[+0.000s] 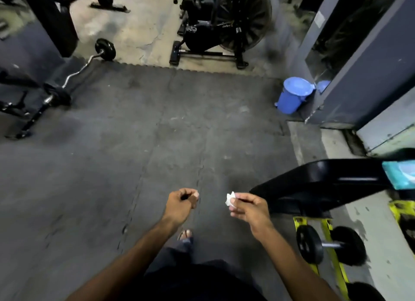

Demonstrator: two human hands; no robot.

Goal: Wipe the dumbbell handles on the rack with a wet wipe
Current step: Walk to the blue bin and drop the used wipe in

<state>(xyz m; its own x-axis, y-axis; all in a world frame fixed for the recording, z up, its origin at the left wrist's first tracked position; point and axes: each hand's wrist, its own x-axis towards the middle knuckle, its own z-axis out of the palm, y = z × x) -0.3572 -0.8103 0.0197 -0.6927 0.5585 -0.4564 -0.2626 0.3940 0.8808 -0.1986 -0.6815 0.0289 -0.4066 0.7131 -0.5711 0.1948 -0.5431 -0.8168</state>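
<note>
My right hand (248, 207) pinches a small crumpled white wet wipe (230, 199) between thumb and fingertips, low in the middle of the view. My left hand (180, 203) is beside it, fingers curled into a loose fist with nothing in it. At the lower right a yellow rack (332, 262) holds a black dumbbell (331, 244) with a metal handle. A teal wipe packet (400, 175) lies on a black bench pad (325, 181) at the right edge.
A blue lidded bin (293, 97) stands by the right wall. An exercise bike (221, 29) is at the far centre. A curl bar (74, 73) with plates lies at the left. Dark rubber mat (134, 143) covers the floor ahead.
</note>
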